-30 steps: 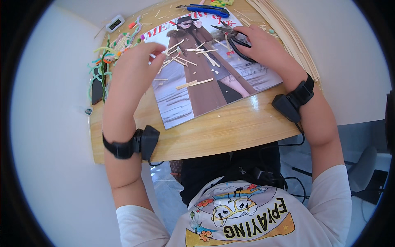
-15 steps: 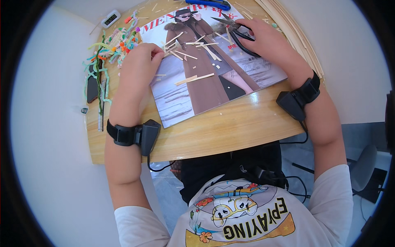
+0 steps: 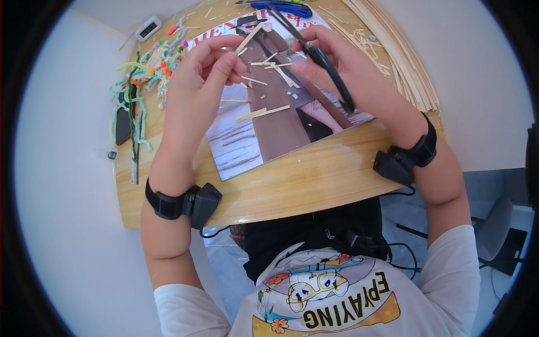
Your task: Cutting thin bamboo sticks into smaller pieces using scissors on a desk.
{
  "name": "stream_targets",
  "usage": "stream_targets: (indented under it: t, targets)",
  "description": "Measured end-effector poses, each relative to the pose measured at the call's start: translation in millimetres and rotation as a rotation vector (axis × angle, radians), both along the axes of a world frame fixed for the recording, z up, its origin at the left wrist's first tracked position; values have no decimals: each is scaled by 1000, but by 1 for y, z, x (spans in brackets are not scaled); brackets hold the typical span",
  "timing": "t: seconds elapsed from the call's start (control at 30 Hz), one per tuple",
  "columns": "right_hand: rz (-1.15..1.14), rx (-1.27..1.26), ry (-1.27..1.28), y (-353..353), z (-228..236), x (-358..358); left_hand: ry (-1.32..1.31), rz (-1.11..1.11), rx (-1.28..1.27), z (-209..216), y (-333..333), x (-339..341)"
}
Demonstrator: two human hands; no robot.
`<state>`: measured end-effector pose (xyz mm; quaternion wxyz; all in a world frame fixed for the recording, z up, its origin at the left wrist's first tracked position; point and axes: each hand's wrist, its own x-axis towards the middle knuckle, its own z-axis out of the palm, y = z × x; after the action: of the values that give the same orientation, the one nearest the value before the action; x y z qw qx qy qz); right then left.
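Observation:
My left hand (image 3: 205, 76) is above the left side of a glossy magazine (image 3: 241, 160), pinching a thin pale wooden strip (image 3: 249, 39) that slants up from the fingertips. Over the magazine's right side, my right hand (image 3: 342, 70) grips black-handled scissors (image 3: 323, 62). Their blades point up and to the left, past the magazine's top edge. Several short cut strips (image 3: 285, 76) lie scattered on the magazine cover between my hands.
Long wooden strips (image 3: 415, 78) are stacked along the table's right edge. At the back lies a blue utility knife (image 3: 289, 8). Colourful fuzzy craft stems (image 3: 157, 62), a phone (image 3: 122, 126), a ruler (image 3: 135, 168) and a small white digital clock (image 3: 148, 28) sit at the left.
My left hand has lifted off the scraps with a wooden strip between its fingers. My right hand has moved left and raised the scissors toward it. The magazine has shifted slightly.

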<state>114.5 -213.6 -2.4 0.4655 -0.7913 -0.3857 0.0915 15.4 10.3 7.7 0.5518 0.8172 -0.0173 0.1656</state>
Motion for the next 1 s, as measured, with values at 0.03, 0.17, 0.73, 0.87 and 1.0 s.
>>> stream_targets:
  t: [0.03,0.17,0.73,0.87,1.0]
  targets:
    - [30,51,78,2,1,-5,-26,-10,-17,1,-4,-2]
    - [105,166,233,3,7,-14,-58,93,-2,-1,-11,-3]
    - [94,481,564,5,0,-12,-635,-3,701,2,-19,-4]
    - [99,497,541,7,-4,-11,-640,-32,698,2,-19,-5]
    - [71,470,365,8,-5,-9,-433,-2,567,1,-28,-8]
